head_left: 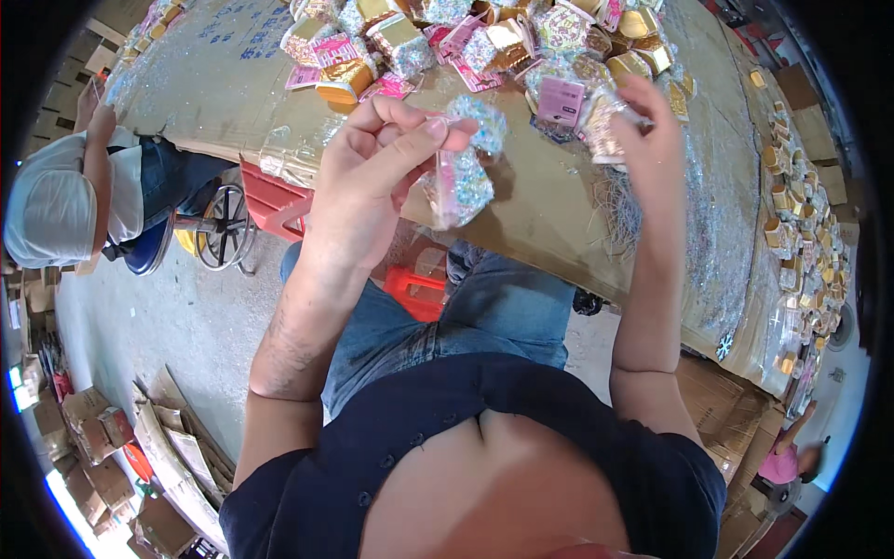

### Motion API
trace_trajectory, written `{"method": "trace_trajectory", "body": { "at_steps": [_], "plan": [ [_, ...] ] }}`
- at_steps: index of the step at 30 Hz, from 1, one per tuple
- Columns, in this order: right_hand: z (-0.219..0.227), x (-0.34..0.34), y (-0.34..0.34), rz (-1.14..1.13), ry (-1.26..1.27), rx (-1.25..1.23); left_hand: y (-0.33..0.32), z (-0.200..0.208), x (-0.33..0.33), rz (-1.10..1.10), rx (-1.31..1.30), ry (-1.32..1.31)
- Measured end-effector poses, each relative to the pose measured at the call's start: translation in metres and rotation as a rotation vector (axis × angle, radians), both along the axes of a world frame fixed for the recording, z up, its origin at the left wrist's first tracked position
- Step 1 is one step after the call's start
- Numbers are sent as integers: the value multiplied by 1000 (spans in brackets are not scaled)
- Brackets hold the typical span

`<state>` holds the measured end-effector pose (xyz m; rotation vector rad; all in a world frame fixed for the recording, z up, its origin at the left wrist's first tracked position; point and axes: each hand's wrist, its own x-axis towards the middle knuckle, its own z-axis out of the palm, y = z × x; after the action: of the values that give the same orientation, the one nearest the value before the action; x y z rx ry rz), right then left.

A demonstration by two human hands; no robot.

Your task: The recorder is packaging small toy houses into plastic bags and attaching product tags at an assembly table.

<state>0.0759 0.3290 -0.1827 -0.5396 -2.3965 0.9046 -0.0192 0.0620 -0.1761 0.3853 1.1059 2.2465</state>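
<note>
My left hand [368, 168] is raised over the table's near edge, thumb and fingers pinched together. From that pinch hang glittery pale-blue ornaments [470, 186] with a pink tag [446, 186] beside them. Whatever cord or loop runs between the fingertips is too fine to make out. To the right, my right hand [652, 130] has its fingers around a gold, glittery ornament [605, 130] at the near side of the pile. Motion slightly blurs this hand. Directly left of it lies an ornament with a pinkish-purple tag [561, 101].
A heap of gold-and-glitter ornaments [405, 47] covers the far side of the cardboard-topped table [372, 112]. Loose thin strands [619, 219] lie near the right forearm. More gold ornaments [805, 252] are at far right. Another person [65, 200] sits at left, beside a red plastic chair [275, 200].
</note>
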Motion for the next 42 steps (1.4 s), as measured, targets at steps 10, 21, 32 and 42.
{"method": "trace_trajectory", "body": {
  "at_steps": [10,21,32,42],
  "plan": [
    [67,7,-38,369,166,-575,14,7,7,-87,-84,162],
    [77,15,-78,582,28,-685,11,10,13,-190,-350,430],
    [78,13,-77,520,-16,-765,3,6,14,-183,-267,331],
    [79,9,-72,703,-115,-686,-15,4,7,-317,-329,367]
  ]
}}
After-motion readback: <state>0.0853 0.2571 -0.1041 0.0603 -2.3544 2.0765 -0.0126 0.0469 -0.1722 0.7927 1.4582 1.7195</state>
